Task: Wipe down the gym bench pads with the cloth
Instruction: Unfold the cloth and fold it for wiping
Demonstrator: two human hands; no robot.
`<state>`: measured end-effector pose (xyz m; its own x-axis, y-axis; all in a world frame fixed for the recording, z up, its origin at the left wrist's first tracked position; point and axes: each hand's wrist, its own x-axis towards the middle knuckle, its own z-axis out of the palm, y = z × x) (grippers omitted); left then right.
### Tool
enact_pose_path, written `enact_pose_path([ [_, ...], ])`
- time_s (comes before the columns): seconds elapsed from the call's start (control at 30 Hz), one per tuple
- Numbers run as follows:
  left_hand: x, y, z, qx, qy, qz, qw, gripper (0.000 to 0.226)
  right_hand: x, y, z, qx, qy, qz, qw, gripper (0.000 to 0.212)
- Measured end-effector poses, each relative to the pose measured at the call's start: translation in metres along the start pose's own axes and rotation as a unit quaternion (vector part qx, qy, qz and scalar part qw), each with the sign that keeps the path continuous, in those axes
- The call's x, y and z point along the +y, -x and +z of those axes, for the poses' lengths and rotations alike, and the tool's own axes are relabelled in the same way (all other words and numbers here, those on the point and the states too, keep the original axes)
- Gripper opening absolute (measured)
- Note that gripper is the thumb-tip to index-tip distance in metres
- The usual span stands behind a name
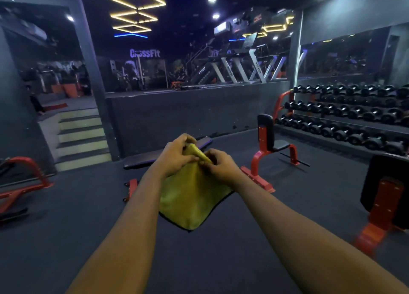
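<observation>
Both hands pinch the top edge of the yellow cloth [192, 196] in the middle of the frame: the left hand [177, 156] holds the raised corner, the right hand [218, 167] nips the fold just beside it, and the rest hangs loose below. The flat bench [152, 155] lies just behind the hands, its dark pad not yet touched. To wipe well, I judge the cloth should be folded into a flat pad first, then pressed along the bench in long overlapping strokes. An upright seat [269, 136] stands right of centre.
</observation>
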<state>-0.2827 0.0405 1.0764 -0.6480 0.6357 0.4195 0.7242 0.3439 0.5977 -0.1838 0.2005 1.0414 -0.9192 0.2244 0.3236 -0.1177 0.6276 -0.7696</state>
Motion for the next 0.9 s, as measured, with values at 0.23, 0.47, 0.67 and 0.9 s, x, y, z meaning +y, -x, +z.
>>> enact_pose_path([
  [0.23, -0.160, -0.071, -0.029, -0.090, 0.053, -0.141, 0.984, 0.056, 0.028, -0.150, 0.056, 0.058, -0.059, -0.002, 0.997, 0.017],
  [0.47, -0.283, -0.179, -0.071, 0.019, -0.047, -0.110, 0.993, 0.026, 0.071, -0.315, 0.124, 0.044, -0.096, 0.080, 0.991, 0.009],
  [0.67, -0.403, -0.263, -0.079, 0.008, -0.055, -0.151, 0.987, 0.025, 0.122, -0.451, 0.188, -0.001, -0.080, 0.039, 0.996, 0.021],
  [0.9, -0.553, -0.375, -0.090, 0.052, -0.086, -0.243, 0.965, 0.022, 0.195, -0.652, 0.264, -0.052, -0.108, 0.023, 0.992, 0.013],
])
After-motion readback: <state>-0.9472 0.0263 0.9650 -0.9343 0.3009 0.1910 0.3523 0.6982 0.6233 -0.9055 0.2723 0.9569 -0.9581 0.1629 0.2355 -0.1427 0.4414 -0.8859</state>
